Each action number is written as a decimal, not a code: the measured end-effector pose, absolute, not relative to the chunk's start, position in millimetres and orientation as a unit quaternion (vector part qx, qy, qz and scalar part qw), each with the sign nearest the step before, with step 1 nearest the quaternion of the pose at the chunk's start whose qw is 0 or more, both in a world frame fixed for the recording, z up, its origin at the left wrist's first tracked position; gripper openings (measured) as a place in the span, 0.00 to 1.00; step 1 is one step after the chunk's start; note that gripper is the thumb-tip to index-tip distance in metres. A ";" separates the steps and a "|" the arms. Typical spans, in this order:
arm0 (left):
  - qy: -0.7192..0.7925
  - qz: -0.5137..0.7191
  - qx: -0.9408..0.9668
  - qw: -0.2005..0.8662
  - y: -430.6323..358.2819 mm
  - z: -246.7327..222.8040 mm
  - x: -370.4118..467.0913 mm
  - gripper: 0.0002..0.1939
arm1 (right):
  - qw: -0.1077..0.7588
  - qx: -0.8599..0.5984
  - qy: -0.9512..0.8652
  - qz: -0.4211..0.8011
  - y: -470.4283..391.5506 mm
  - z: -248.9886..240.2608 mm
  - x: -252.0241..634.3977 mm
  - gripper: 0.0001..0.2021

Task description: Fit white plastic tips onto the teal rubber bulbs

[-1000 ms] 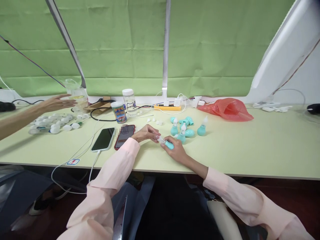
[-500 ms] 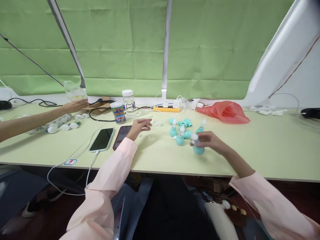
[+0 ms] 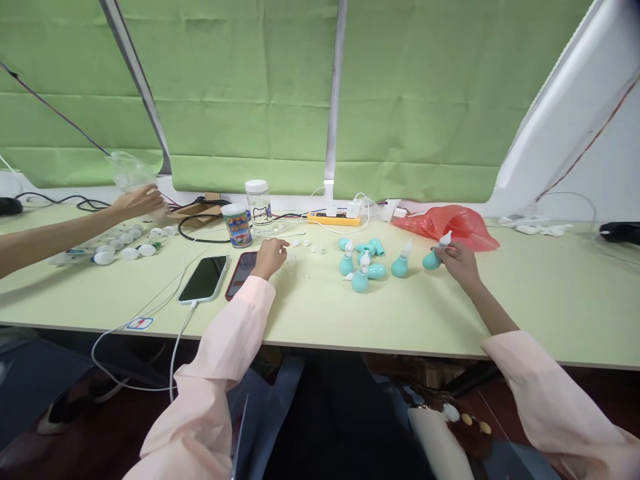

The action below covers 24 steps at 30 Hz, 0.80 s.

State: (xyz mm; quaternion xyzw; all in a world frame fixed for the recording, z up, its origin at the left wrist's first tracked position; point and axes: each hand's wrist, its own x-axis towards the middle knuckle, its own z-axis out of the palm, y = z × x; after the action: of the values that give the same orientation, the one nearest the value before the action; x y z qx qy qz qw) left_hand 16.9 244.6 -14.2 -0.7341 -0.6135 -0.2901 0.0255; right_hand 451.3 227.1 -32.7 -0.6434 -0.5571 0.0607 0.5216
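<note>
My right hand [image 3: 457, 261] grips a teal bulb syringe [image 3: 432, 260] with a white tip, holding it tilted over the right part of the table. Left of it another bulb syringe [image 3: 400, 267] stands upright, its tip pale. Two more upright ones, a rear bulb syringe [image 3: 346, 265] and a front bulb syringe [image 3: 360, 281], stand beside several loose teal bulbs [image 3: 376, 271]. My left hand [image 3: 271, 258] is curled with fingertips together beside small white pieces [image 3: 315, 249]; whatever is between them is hidden.
Two phones, a white one [image 3: 203, 280] and a red-cased one [image 3: 242, 273], lie by my left forearm. Behind stand a printed can [image 3: 237, 227], a clear jar [image 3: 259, 208] and a power strip [image 3: 333, 219]. A red bag [image 3: 453, 227] lies back right. Another person's hand [image 3: 137, 202] touches a clear bag.
My right hand has moved right with the bulb syringe, away from the others. My left hand's fingers have curled in and drawn slightly left. The other person's hand has shifted left, lifting the clear bag.
</note>
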 end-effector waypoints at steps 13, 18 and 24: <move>-0.569 -0.116 -0.814 0.011 236.6 -14.1 24.9 0.17 | 0.644 -0.516 -0.499 -0.264 219.2 -30.0 433.4 0.19; -0.534 -0.048 -0.843 -0.043 228.0 -9.9 29.6 0.15 | 0.627 -0.351 -0.578 -0.387 183.9 -3.0 377.4 0.12; -0.533 -0.058 -0.842 -0.058 228.6 -15.8 29.4 0.12 | 0.532 -0.141 -0.731 -0.404 143.2 -0.1 294.9 0.13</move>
State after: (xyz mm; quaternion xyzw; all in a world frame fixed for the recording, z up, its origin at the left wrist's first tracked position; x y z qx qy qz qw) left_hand 29.4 228.6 -15.8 -0.8419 -0.5333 -0.0576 -0.0583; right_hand 294.9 143.2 -0.1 -0.1406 -0.7306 -0.4043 0.5319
